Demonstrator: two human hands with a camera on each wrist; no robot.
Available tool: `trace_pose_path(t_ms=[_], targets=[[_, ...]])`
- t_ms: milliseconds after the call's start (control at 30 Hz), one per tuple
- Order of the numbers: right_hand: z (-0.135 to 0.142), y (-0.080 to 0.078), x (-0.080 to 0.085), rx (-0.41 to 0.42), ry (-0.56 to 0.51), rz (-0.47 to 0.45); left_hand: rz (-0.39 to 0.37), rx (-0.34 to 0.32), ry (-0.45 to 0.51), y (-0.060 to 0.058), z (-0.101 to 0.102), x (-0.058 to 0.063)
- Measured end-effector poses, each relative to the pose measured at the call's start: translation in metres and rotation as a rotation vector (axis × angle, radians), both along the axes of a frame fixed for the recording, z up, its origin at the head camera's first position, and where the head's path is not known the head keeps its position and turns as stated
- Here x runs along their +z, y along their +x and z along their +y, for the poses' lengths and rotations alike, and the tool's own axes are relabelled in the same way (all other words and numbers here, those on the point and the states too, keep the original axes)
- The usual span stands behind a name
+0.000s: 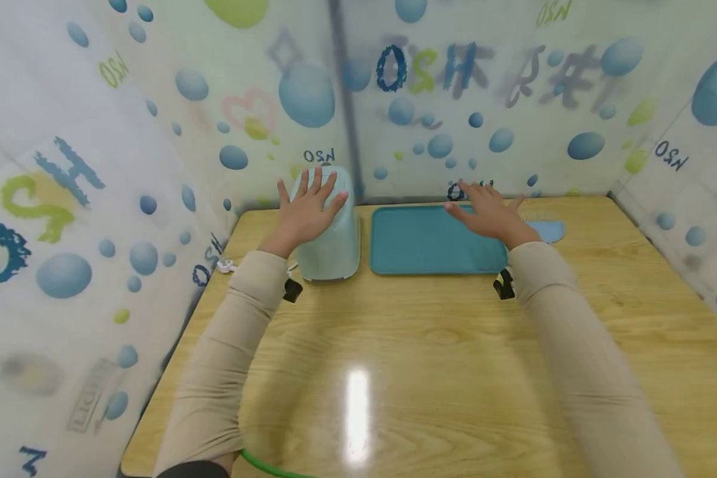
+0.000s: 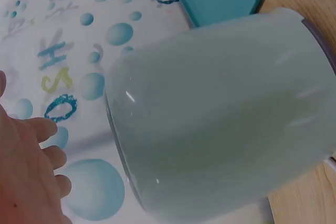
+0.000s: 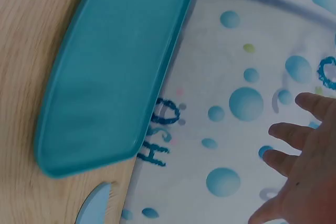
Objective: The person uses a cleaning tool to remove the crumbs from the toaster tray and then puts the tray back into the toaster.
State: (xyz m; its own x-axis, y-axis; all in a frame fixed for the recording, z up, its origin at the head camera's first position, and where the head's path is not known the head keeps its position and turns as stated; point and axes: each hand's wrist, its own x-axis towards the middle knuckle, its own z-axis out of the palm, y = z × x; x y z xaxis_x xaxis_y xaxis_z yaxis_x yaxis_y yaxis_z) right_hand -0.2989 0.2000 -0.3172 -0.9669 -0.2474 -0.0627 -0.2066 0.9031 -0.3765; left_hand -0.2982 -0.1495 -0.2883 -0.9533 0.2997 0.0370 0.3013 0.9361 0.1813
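Note:
My left hand (image 1: 309, 211) is raised with spread, straight fingers in front of a pale mint, rounded appliance (image 1: 330, 257); its exact kind cannot be told. In the left wrist view the appliance's smooth side (image 2: 220, 114) fills the middle, and the hand (image 2: 29, 171) is apart from it. Over the right part of a teal rectangular tray (image 1: 418, 242), my right hand (image 1: 488, 214) hovers with its fingers spread. The right wrist view has bare tray surface (image 3: 113, 72) and that hand (image 3: 307, 166) well to its side. Neither hand holds anything.
A light blue comb or brush (image 1: 548, 230) with pale bristles lies right of the tray, partly behind the right wrist. By the table's left edge is a white plug (image 1: 226, 265). A green cord (image 1: 269, 467) crosses the near edge. Patterned walls (image 1: 454, 146) enclose the wooden table (image 1: 442, 372).

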Motion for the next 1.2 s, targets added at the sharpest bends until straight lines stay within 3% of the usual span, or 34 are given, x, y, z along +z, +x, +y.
trace_pose_path(t_ms=[167,367,700,867,1000,1200], targets=[[-0.02,-0.007,0.0,0.023,-0.009,0.021,-0.02,0.034,-0.007,0.0,-0.018,-0.001],[-0.05,-0.016,-0.005,0.084,-0.032,0.029,-0.031,0.079,0.039,0.011,-0.043,-0.004],[-0.083,-0.015,-0.005,0.147,-0.068,0.021,-0.012,0.09,0.09,0.018,-0.063,-0.013],[-0.096,-0.016,-0.007,0.172,-0.074,0.028,-0.026,0.142,0.135,0.022,-0.074,-0.018],[-0.108,-0.019,-0.008,0.187,-0.076,0.033,-0.063,0.209,0.183,0.027,-0.082,-0.027],[-0.128,-0.02,-0.011,0.203,-0.068,0.011,-0.126,0.268,0.23,0.03,-0.091,-0.052]])
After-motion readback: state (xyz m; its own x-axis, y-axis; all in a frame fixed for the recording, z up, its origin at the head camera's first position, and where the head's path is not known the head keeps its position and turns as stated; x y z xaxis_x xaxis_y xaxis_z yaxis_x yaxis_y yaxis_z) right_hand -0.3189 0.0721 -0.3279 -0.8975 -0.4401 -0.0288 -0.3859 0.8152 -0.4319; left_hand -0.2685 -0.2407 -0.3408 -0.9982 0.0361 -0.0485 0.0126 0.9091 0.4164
